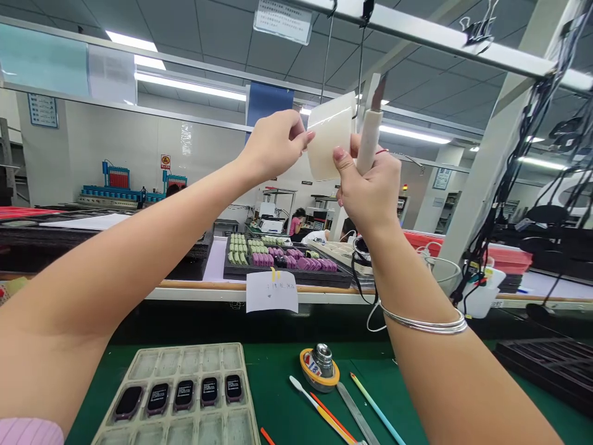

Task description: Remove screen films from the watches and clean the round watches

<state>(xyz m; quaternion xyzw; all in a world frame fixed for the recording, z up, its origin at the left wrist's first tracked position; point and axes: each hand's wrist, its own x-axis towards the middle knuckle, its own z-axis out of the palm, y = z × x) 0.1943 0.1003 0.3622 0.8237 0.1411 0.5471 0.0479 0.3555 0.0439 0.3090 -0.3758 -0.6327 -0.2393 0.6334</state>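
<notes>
A wide roll of clear tape is held up at head height, in front of the wires from the overhead rail. My left hand is closed in a pinch at the left side of the roll, its fingertips on the tape. My right hand wraps around a white-handled tool with a brownish pointed tip standing upward. The thumb of that hand touches the roll's lower right edge. Below, on the green bench, a tray holds several dark-screened smartwatches in one row.
Beside the tray lie a toothbrush, a metal strip, a blue-yellow stick and a round orange-rimmed container. A shelf holds a black tray of green and purple pieces. Cables hang at right.
</notes>
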